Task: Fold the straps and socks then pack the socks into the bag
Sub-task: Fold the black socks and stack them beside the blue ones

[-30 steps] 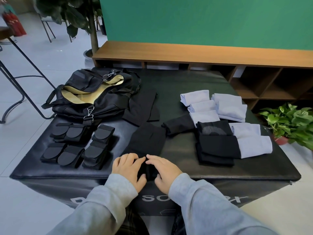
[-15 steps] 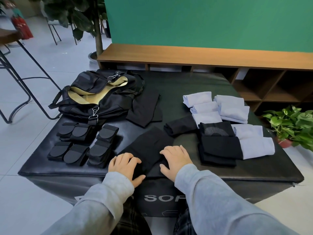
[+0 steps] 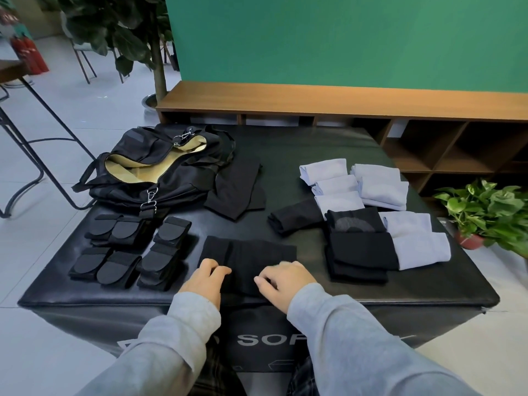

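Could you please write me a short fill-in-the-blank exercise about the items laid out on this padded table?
1. The lining of the open black bag is ____.
2. Both hands rest on a ____ sock.
3. The folded straps lie to the ____ of that sock.

Missing words: yellow; black; left

My left hand (image 3: 206, 278) and right hand (image 3: 283, 281) rest with curled fingers on the near edge of a black sock (image 3: 251, 257) laid flat on the desk (image 3: 414, 298), folded straps (image 3: 125, 252) just left, bag (image 3: 160, 170) beyond.
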`<action>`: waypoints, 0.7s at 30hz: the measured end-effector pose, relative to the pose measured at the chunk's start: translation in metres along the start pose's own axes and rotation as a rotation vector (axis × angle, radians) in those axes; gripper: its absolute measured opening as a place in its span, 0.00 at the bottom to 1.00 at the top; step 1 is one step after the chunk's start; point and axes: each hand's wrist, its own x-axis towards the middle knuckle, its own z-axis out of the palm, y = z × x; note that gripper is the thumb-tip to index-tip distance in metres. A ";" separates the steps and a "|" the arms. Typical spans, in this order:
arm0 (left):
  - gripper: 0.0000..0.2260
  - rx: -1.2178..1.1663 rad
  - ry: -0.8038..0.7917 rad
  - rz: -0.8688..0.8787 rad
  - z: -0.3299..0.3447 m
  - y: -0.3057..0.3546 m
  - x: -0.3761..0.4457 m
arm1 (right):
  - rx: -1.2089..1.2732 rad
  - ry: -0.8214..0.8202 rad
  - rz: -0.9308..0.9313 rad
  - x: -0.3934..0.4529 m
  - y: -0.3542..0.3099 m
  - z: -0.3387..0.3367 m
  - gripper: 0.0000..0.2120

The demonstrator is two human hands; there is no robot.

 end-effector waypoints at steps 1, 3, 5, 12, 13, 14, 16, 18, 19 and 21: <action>0.21 -0.005 0.027 0.007 0.001 0.001 -0.003 | 0.010 0.053 -0.018 0.003 0.002 0.000 0.16; 0.16 -0.084 0.087 0.055 0.001 0.004 -0.007 | 0.074 0.130 0.002 0.010 0.012 0.002 0.14; 0.17 -0.046 0.147 0.156 0.003 0.002 -0.004 | 0.096 0.133 0.040 0.013 0.024 0.005 0.15; 0.19 -0.070 0.113 0.129 0.008 -0.006 0.016 | 0.145 0.136 0.027 0.010 0.043 0.012 0.15; 0.18 -0.112 0.114 0.103 0.008 -0.005 0.019 | 0.169 0.142 0.026 0.009 0.043 0.012 0.14; 0.18 -0.147 0.109 0.076 0.007 -0.004 0.023 | 0.190 0.139 0.028 0.009 0.044 0.010 0.13; 0.20 -0.177 0.108 0.087 0.006 -0.007 0.032 | 0.210 0.105 0.037 0.009 0.043 0.007 0.13; 0.21 -0.204 0.041 0.106 0.004 -0.012 0.041 | 0.229 0.061 0.050 0.009 0.041 0.003 0.13; 0.21 -0.219 0.016 0.115 0.003 -0.014 0.044 | 0.252 0.039 0.056 0.009 0.040 0.002 0.12; 0.19 -0.249 -0.023 0.132 0.003 -0.020 0.049 | 0.301 0.006 0.069 0.007 0.036 -0.002 0.11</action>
